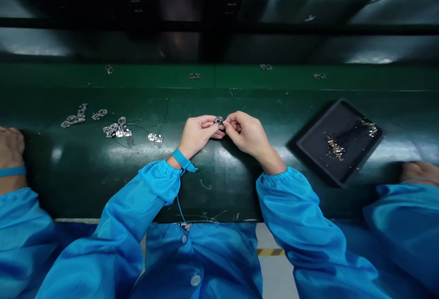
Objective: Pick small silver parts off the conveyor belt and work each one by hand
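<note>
Between the thumb and fingers of my left hand (199, 134) is a small circuit board (218, 120), held above the green bench. My right hand (247, 133) meets it from the right, thumb and forefinger pinched at the board's edge. Whatever lies in that pinch is too small to make out. A single board (155, 138) rests left of my left hand. Beyond it sits a pile of boards (117, 128), some with thin dark wires. More boards (75, 117) lie farther left.
A black tray (317, 159) holding thin wires with gold-coloured ends (336, 148) stands at the right. Several boards (195, 76) are spaced along the green strip (233, 77) at the back. Co-workers' hands rest at the left (11, 152) and right (420, 172) edges.
</note>
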Motion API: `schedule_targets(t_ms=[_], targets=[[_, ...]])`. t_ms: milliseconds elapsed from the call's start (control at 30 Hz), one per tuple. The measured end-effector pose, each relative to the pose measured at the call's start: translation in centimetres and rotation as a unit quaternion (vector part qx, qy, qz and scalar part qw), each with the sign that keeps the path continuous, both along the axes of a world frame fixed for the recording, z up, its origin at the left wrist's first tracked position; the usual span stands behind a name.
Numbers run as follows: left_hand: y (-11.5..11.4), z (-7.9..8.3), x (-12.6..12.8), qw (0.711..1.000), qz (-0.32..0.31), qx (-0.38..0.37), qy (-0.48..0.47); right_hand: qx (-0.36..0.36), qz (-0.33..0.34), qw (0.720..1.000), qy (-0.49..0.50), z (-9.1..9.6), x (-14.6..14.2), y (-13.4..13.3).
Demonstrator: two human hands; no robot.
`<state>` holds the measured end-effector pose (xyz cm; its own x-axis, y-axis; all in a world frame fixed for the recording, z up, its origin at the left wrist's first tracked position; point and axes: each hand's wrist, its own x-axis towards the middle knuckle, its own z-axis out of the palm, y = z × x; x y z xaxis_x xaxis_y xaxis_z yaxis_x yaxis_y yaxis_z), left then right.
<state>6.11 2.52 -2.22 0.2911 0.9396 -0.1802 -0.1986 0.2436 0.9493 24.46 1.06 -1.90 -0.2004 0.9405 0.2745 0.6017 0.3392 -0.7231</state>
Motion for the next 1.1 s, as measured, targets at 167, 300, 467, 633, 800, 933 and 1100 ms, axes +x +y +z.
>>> schedule_targets(t_ms=[167, 300, 467, 633, 800, 933, 1100], targets=[[0.0, -0.1, 0.0, 1.000, -0.007, 0.009, -0.010, 0.005, -0.001, 1.000, -0.016, 0.1, 0.1, 0.0], [0.1, -0.1, -0.1, 1.000, -0.016, 0.010, -0.002, 0.004, -0.001, 1.000, -0.030, 0.0, 0.1, 0.0], [0.2, 0.5, -0.5, 0.999, -0.041, 0.000, 0.009, -0.019, -0.007, 1.000, -0.005, 0.2, -0.2, 0.0], [0.1, 0.6, -0.7, 0.998, -0.062, 0.004, 0.002, -0.074, 0.001, 0.996, 0.057, 0.5, -0.4, 0.0], [0.1, 0.4, -0.7, 0.998, -0.064, 0.016, 0.004, -0.090, -0.019, 0.993, 0.073, 0.8, -0.5, 0.1], [0.1, 0.4, -0.7, 0.998, -0.054, 0.022, 0.018, -0.082, -0.021, 0.994, 0.069, 1.1, -0.6, 0.0], [0.1, 0.3, -0.7, 0.998, -0.058, 0.015, 0.018, -0.063, -0.019, 0.996, 0.062, 1.1, -0.6, -0.2]])
